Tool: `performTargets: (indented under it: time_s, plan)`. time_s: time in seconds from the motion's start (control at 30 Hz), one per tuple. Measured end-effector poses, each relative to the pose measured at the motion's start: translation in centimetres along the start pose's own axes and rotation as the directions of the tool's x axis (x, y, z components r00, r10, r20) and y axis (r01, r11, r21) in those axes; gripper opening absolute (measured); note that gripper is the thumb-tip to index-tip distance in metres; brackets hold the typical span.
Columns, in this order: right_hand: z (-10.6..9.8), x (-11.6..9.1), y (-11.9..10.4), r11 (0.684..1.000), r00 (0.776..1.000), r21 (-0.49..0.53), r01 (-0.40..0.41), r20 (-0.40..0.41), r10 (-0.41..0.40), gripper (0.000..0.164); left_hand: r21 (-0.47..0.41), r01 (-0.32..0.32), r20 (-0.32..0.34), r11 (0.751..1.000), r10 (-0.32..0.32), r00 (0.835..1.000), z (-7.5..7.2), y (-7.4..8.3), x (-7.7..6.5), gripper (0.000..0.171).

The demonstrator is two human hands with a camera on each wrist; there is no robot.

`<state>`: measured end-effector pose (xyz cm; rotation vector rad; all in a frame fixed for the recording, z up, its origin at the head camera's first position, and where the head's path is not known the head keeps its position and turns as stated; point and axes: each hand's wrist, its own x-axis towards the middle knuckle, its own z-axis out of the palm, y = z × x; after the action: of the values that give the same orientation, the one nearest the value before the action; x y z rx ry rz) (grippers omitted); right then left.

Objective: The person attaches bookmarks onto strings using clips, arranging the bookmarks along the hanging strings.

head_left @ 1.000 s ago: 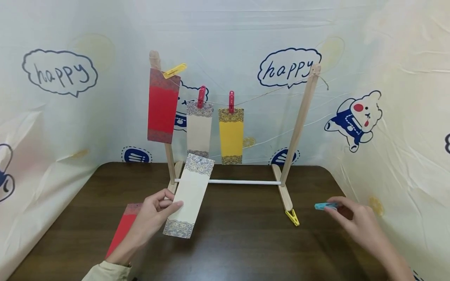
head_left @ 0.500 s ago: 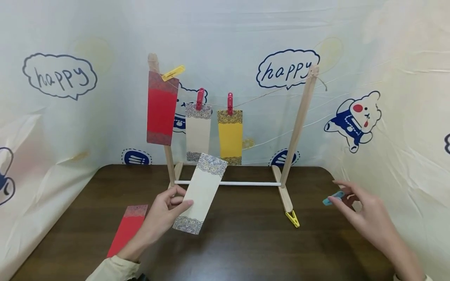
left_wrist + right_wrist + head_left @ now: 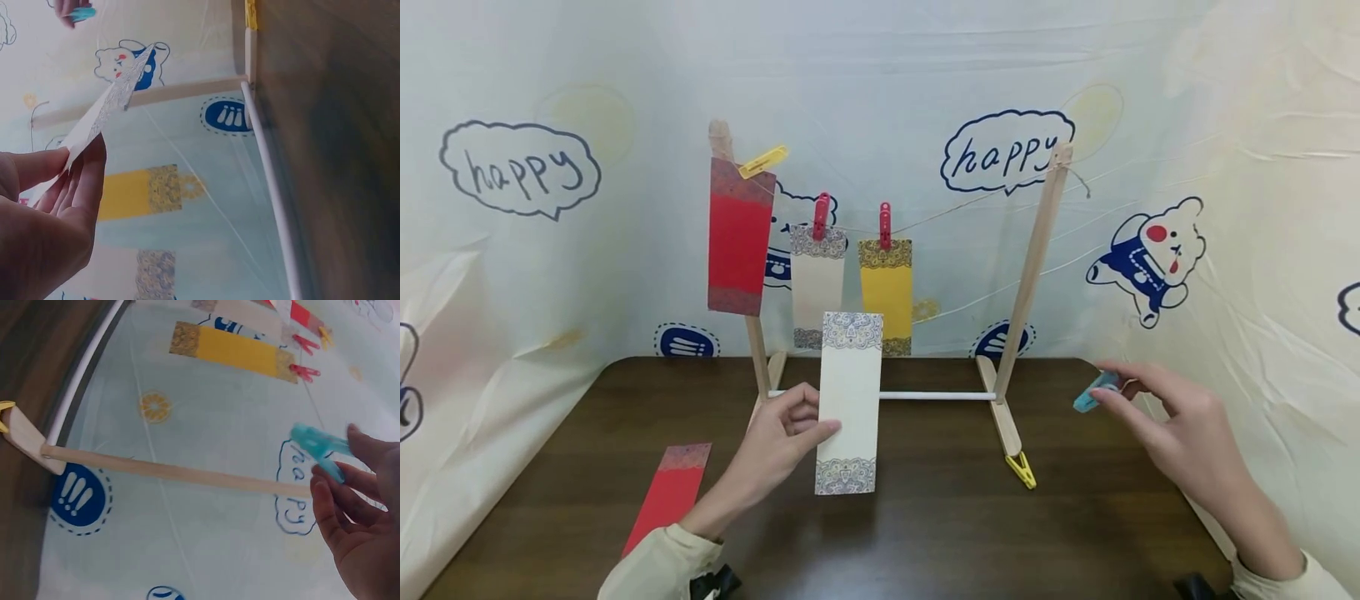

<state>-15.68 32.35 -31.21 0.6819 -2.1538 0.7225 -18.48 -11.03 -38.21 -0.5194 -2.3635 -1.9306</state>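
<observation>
My left hand (image 3: 782, 442) pinches the left edge of a white card (image 3: 850, 392) with patterned ends, held upright above the table before the rack. Over the right side of the table, my right hand (image 3: 1187, 433) holds a light blue clothespin (image 3: 1096, 392) by its handles, thumb against fingers; the right wrist view shows the blue clothespin (image 3: 315, 440) too. On the string (image 3: 955, 204) hang a red card (image 3: 739, 242) under a yellow clothespin (image 3: 763, 162), a white card (image 3: 817, 283) under a red clothespin (image 3: 822, 215), and a yellow card (image 3: 886, 292) under another red clothespin (image 3: 885, 225).
Two wooden posts (image 3: 1033, 275) joined by a white rod (image 3: 936, 396) carry the string. A yellow clothespin (image 3: 1020, 470) lies by the right foot. Another red card (image 3: 666, 500) lies on the dark table (image 3: 940, 533) beside my left forearm. Printed cloth (image 3: 865, 67) surrounds the table.
My left hand has moved right with the white card, which has turned from slanted to nearly vertical. My right hand has risen slightly, and the blue clothespin has tilted in its fingers.
</observation>
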Motion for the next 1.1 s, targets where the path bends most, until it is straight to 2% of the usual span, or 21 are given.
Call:
performTargets:
  time_s: [0.23,0.37,0.5,0.73,1.1]
  plan:
    - [-0.5,1.8,-1.4,1.0,1.0,0.003,0.025,-0.01,-0.025,0.031,-0.046,-0.024,0.038,0.999,0.025,0.999,1.0,0.9,1.5,0.036]
    - [-0.6,2.6,-2.2,1.0,1.0,0.019,-0.002,-0.001,0.002,0.045,-0.055,-0.056,0.043,0.997,0.058,0.997,1.4,1.4,2.3,0.035]
    - [-0.5,3.2,-2.7,0.994,0.999,0.107,-0.034,0.006,0.033,0.06,-0.069,-0.078,0.047,0.995,0.081,0.996,1.8,1.6,2.9,0.031]
    - [-0.3,4.5,-3.1,0.977,1.0,0.213,-0.006,0.014,0.003,0.051,-0.085,-0.093,0.067,0.992,0.099,0.993,2.6,2.0,4.0,0.029]
    - [-0.5,7.3,-4.3,0.974,0.997,0.224,0.002,0.08,-0.021,0.053,-0.122,-0.129,0.061,0.984,0.137,0.989,4.5,2.8,6.8,0.024]
